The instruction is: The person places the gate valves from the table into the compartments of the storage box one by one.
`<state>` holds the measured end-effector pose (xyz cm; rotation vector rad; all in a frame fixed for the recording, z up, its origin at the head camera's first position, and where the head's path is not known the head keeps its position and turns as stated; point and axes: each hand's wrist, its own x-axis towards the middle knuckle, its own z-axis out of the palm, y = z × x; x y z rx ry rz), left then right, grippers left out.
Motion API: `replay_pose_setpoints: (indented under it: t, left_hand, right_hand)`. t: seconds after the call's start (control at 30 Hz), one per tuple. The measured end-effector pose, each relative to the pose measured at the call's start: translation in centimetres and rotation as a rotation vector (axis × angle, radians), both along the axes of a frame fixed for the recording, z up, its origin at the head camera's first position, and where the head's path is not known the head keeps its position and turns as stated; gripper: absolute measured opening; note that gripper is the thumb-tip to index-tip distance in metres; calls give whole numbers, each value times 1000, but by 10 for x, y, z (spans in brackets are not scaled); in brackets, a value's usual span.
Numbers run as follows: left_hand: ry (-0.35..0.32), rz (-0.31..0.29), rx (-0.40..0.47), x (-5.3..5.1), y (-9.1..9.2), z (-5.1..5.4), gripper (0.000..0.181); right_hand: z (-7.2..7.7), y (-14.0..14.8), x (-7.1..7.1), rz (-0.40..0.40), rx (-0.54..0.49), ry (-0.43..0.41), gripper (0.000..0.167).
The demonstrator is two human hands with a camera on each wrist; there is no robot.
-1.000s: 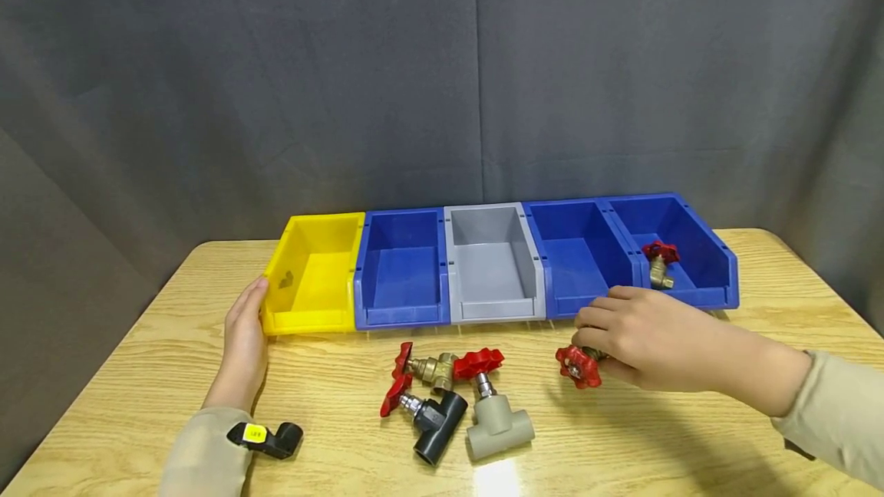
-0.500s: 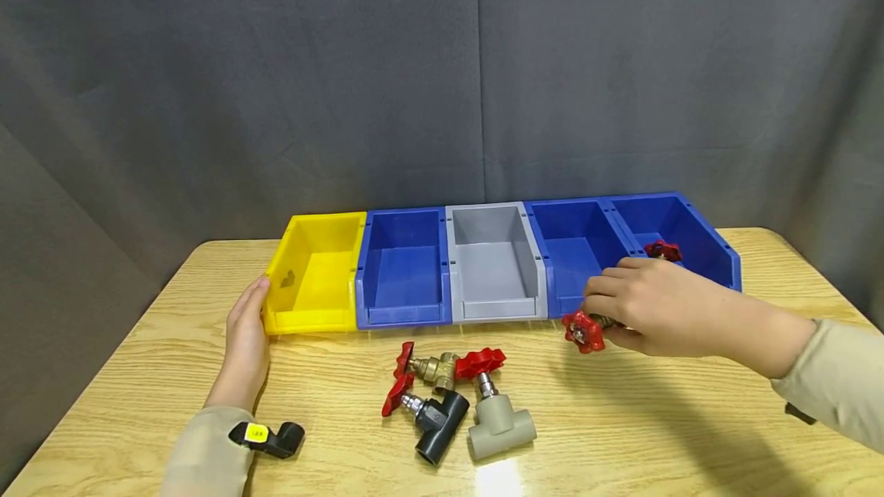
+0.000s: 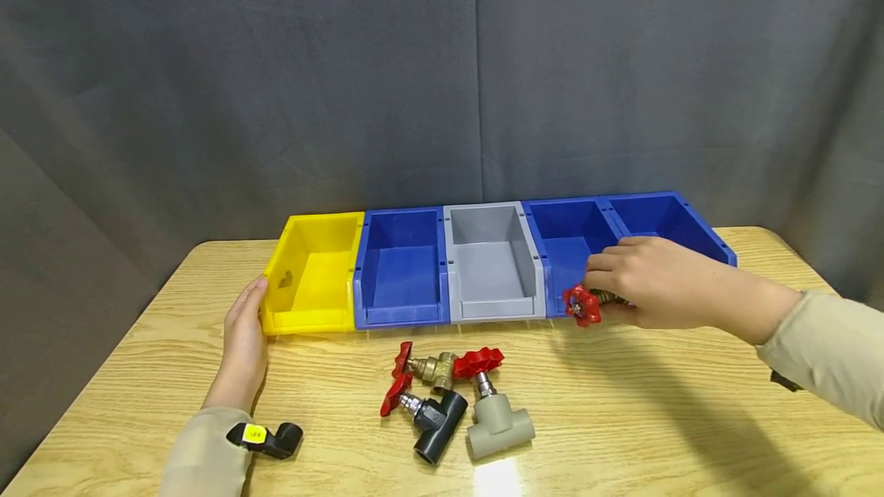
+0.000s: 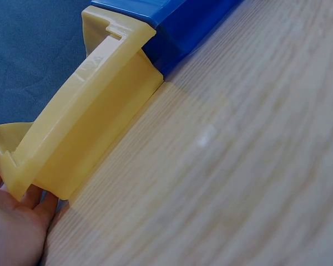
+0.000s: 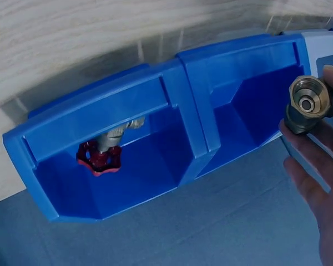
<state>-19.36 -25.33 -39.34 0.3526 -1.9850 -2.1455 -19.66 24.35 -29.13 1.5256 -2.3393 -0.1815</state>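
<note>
My right hand (image 3: 645,282) grips a brass gate valve by its body; its red handwheel (image 3: 582,305) points left. It hangs in front of the second blue bin from the right. The right wrist view shows the open threaded end of the brass valve (image 5: 309,98) between thumb and fingers. My left hand (image 3: 246,332) holds the yellow bin (image 3: 308,320) at its front left corner, some fingers (image 4: 46,206) tucked beneath the lip. On the table lie a brass valve (image 3: 435,370), a black tee valve (image 3: 440,424) and a grey tee valve (image 3: 499,428), all with red handwheels.
Right of the yellow bin stand a blue bin (image 3: 403,317), a grey bin (image 3: 497,311) and two more blue bins. The rightmost blue bin (image 5: 94,116) contains a valve with a red handwheel (image 5: 100,158). A dark grey curtain (image 3: 345,83) hangs behind the table.
My right hand has lifted the brass valve up off the table toward the blue bins, now covering the valve in the rightmost bin in the head view. The left hand stays put.
</note>
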Motion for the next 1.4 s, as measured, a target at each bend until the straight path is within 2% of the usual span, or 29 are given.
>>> replay_pose_setpoints:
  t: [0.27,0.8,1.0,1.23,1.4]
  left_hand:
    - [-3,-6,-12,0,3,0,61]
    - [-2,3,-15,-2,2,-1,61]
    - [3,9,-11,-2,2,0,61]
    - [2,12,-14,-2,2,1,61]
    - [0,6,-14,-3,2,0,61]
  right_hand:
    - [6,5,-13,-82,19,4,20]
    - [2,9,-39,-224,57,-92,19]
    - [6,7,-47,-303,45,-160,16]
    - [8,4,-56,-356,32,-222,14]
    - [8,0,-60,-464,48,-314,13]
